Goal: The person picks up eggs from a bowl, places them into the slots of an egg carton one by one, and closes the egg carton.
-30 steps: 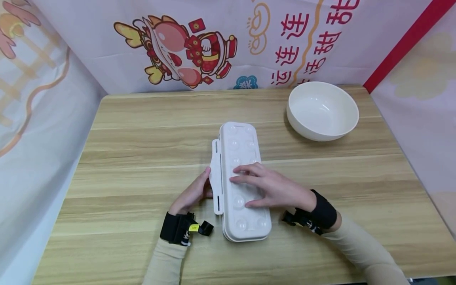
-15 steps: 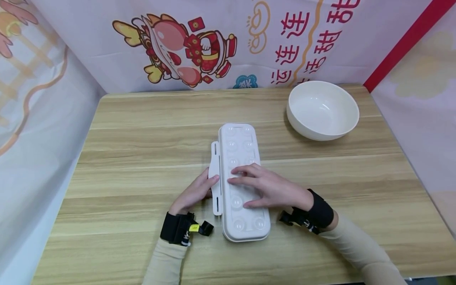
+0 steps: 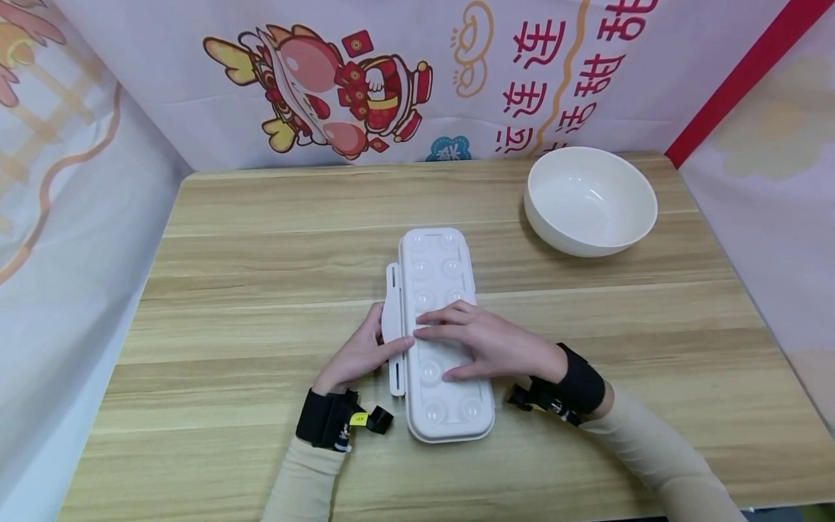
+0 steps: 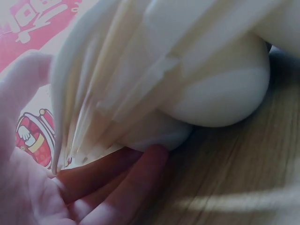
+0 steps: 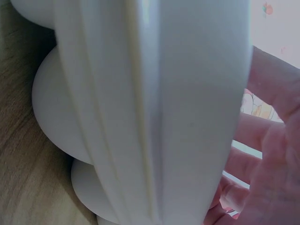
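Note:
A long white plastic egg box (image 3: 433, 283) lies lengthwise on the table, its bumpy lid down over the base. Along its left side runs a slotted latch flap (image 3: 393, 308). My left hand (image 3: 357, 355) grips the box at this flap, thumb over the top by the lid's edge and fingers underneath. The left wrist view shows those fingers (image 4: 145, 173) beneath, near a rounded egg cup (image 4: 225, 93). My right hand (image 3: 502, 341) rests on the lid with its fingers spread. In the right wrist view the box's side wall (image 5: 192, 93) hides part of that hand.
A white bowl (image 3: 590, 203) stands at the back right of the wooden table (image 3: 248, 239). Printed cloth (image 3: 163, 65) hangs behind the table and along both sides. Each wrist wears a black strap with a small camera (image 3: 380, 419).
My left thumb has come up from the flap's outer edge and over it to the lid's edge. The box has shifted very slightly left, with my right hand staying on top.

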The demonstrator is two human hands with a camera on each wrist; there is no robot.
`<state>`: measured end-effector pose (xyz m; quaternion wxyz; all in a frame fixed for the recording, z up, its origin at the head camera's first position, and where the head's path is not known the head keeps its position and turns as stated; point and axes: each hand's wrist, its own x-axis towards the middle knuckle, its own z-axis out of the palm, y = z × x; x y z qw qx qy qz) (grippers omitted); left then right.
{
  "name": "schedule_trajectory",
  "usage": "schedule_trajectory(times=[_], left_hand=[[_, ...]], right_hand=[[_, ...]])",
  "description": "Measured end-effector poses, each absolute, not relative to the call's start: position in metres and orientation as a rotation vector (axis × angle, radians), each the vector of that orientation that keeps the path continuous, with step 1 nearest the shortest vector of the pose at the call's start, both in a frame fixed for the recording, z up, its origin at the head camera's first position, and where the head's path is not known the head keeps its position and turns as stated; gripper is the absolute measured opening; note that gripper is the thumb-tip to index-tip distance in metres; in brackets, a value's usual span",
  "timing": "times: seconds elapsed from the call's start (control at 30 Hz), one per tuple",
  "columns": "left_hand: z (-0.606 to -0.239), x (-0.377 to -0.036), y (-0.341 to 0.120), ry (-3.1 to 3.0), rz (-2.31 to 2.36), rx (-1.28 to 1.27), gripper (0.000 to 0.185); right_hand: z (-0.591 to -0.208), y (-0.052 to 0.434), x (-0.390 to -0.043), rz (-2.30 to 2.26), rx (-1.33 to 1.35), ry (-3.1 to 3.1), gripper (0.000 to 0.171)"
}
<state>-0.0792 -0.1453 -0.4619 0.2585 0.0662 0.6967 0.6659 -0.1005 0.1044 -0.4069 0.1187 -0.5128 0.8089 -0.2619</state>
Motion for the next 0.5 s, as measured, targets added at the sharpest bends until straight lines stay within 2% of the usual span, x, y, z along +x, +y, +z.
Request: schedule_trajectory(times=[0.27, 0.5], left_hand=[[-0.4636, -0.0801, -0.1443, 1.869, 1.818, 0.156, 0.076], [-0.4622, -0.0793, -0.1429, 1.916, 1.827, 0.159, 0.097]], right_hand=[[-0.4118, 0.1032, -0.1016, -0.759, -1.528, 2.375, 0.065], [-0.4112, 0.1019, -0.103, -0.763, -1.534, 2.36, 0.063]])
